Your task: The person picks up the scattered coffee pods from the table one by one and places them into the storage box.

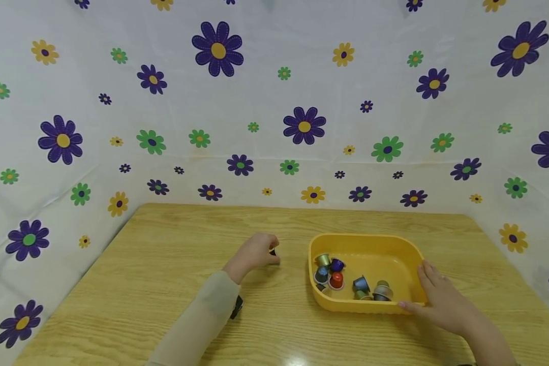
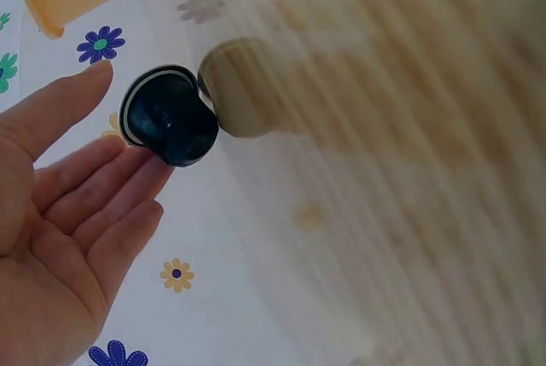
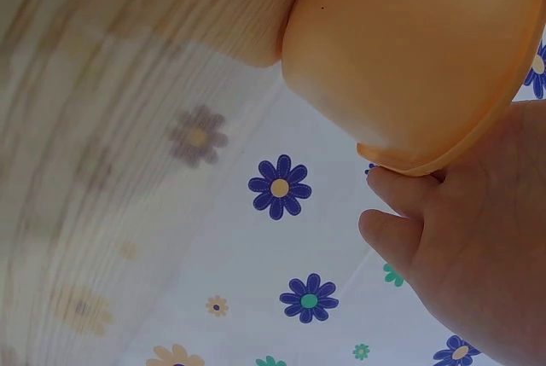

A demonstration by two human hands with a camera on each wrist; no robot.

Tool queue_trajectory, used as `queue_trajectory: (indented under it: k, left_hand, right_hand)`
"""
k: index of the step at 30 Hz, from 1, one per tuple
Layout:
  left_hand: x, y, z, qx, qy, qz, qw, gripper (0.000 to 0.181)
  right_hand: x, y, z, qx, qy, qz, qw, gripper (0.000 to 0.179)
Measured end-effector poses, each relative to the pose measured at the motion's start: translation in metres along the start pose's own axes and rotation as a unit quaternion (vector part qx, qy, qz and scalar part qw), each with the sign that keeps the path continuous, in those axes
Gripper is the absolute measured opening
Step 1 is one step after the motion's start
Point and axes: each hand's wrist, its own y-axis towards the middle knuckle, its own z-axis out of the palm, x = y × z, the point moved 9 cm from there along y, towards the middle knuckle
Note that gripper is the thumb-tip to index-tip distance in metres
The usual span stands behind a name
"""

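My left hand [image 1: 256, 249] is at mid-table, left of the yellow bin, with thumb and fingers around a small dark coffee capsule [image 1: 273, 252]. The left wrist view shows this capsule [image 2: 171, 116] tipped on the shiny tabletop, its reflection touching it. There the thumb is apart from it, and the extended fingers lie close behind; whether they touch it is unclear. My right hand [image 1: 448, 302] holds the front right corner of the yellow bin [image 1: 366, 306], thumb at the front rim and fingers over the right side. In the right wrist view, two fingertips [image 3: 388, 229] show beside the bin's rim.
Several coffee capsules lie inside the bin, among them a red one [image 1: 336, 279], a purple one [image 1: 337, 265] and a blue one [image 1: 361, 284]. A small black item [image 1: 236, 307] shows beside the left forearm. Flower-patterned white cloth [image 1: 256, 91] surrounds the wooden table [image 1: 187, 229].
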Motion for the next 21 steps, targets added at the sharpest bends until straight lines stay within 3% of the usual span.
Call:
queue_trajectory:
  k: [5,21]
  left_hand:
    - [0.004,0.003,0.003,0.001,0.001,-0.013,0.9999,0.034]
    - [0.006,0.008,0.017,0.039,-0.017,0.016,0.999,0.034]
  right_hand:
    - [0.001,0.0,0.0,0.001,0.008,-0.001,1.0,0.096]
    - [0.003,-0.001,-0.002,-0.003,0.008,-0.005,1.0,0.095]
